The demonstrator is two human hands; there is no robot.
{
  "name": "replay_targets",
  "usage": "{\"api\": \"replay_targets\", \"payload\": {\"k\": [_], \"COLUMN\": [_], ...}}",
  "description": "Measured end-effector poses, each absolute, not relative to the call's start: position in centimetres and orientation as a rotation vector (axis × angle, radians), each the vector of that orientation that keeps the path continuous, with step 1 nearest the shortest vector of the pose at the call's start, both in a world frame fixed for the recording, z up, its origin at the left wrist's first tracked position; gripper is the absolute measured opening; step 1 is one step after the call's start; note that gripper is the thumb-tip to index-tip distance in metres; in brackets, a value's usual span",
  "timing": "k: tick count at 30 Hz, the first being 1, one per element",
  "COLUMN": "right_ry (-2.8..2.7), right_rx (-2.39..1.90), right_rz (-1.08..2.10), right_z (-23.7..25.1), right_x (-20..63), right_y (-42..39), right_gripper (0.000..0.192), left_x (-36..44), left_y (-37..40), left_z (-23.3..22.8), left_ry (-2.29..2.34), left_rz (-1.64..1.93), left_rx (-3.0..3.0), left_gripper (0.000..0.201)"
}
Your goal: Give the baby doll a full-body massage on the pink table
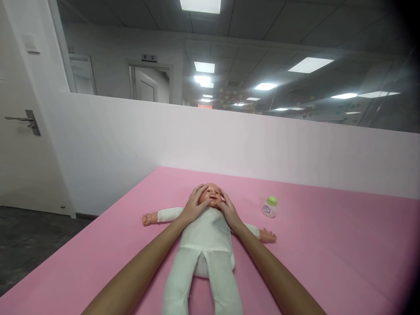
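A baby doll point(203, 245) in a white bodysuit lies on its back on the pink mat point(328, 245), arms spread, head toward the wall. My left hand point(194, 204) cups the left side of the doll's head, fingers spread over its cheek and temple. My right hand point(229, 209) rests on the other side of the head, thumb near the chin. Both forearms reach over the doll's body. A small bottle with a green cap point(269, 207) stands on the mat to the right of the doll's head, apart from both hands.
A white partition wall point(229, 144) with glass above runs along the mat's far edge. A white door with a lever handle point(24, 120) stands at the left. Dark floor point(29, 240) lies beyond the mat's left edge.
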State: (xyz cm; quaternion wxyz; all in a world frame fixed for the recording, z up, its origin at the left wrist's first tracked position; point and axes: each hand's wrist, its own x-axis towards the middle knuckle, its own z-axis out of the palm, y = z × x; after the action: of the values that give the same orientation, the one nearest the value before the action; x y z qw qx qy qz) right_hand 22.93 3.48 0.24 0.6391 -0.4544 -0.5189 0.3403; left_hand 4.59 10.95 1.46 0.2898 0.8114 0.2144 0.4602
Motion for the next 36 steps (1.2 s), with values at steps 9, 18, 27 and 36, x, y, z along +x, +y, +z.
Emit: {"api": "replay_targets", "payload": {"k": [9,18,27,36], "right_ry": [-1.21,-1.226,-1.208,-1.219], "right_rx": [-1.045,-1.044,-1.065,-1.056], "right_rz": [0.76,0.75,0.738,0.706], "right_z": [0.11,0.08,0.12,-0.12], "right_x": [23.0,23.02,22.94,23.11], "right_y": [3.58,3.59,3.58,3.77], "right_gripper": [0.071,0.074,0.07,0.064], "left_x": [4.6,4.68,4.65,4.67], "left_y": [10.73,11.0,10.75,10.84], "left_z": [1.58,1.29,1.56,1.47], "left_ry": [0.588,0.588,0.595,0.597], "left_rz": [1.226,1.251,1.246,1.243], "left_rx": [2.165,2.176,2.172,2.192], "left_gripper": [0.061,0.067,0.063,0.058]}}
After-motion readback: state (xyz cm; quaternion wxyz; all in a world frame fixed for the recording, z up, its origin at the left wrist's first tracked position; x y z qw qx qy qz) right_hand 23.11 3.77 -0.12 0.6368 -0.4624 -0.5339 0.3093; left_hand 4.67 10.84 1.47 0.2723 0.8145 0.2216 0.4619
